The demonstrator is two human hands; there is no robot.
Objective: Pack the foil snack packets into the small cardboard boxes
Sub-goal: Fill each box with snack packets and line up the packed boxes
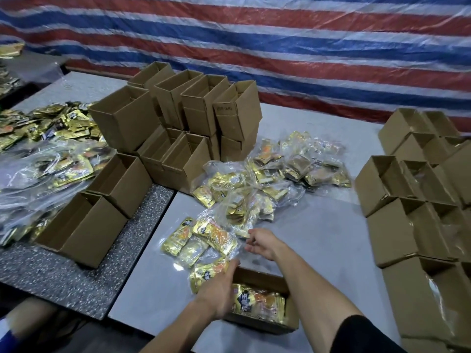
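Observation:
A small open cardboard box point(257, 275) lies on the grey table in front of me, with gold foil packets point(260, 303) inside it. Just beyond it sits a clear plastic bag of gold foil snack packets point(201, 240). My left hand point(219, 289) reaches over the box's left edge, fingers extended and touching the near end of that bag. My right hand point(262, 244) hovers at the bag's right side with loosely curled fingers; whether it pinches the plastic is unclear. More bagged packets point(270, 179) lie behind.
Stacked open cardboard boxes point(188, 118) stand at the table's middle back, two more boxes point(102, 212) at the left and several rows point(420, 200) along the right. Loose gold packets point(38, 138) pile at the far left. A striped tarp hangs behind.

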